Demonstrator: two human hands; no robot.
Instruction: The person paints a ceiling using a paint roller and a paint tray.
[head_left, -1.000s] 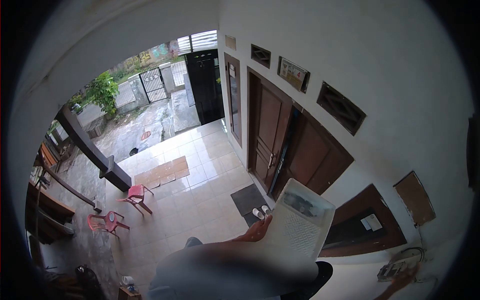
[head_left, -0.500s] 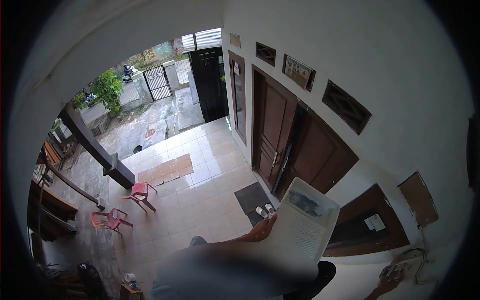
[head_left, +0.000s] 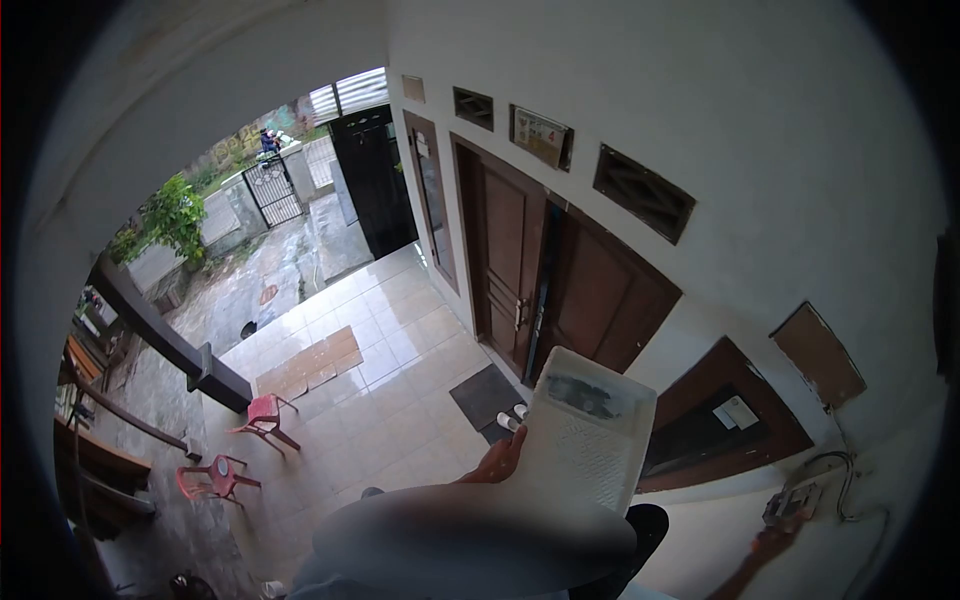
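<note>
My left hand grips the left side of a white paint tray, tilted, with a ribbed slope and a dark grey smear in its well. At the lower right, my right hand reaches to the wall with its fingers curled, right at a small grey box with cables. What those fingers hold, if anything, I cannot tell. A blurred grey shape covers the lower middle and hides my left forearm in part.
Brown double doors and a dark-framed window line the wall. A dark doormat with white shoes lies by the doors. Two red plastic chairs stand on the tiled floor, near flattened cardboard and a dark pillar.
The view has turned, so the doors and chairs sit further left. The tray has shifted slightly left and up in view. My right hand appears higher, still at the grey box.
</note>
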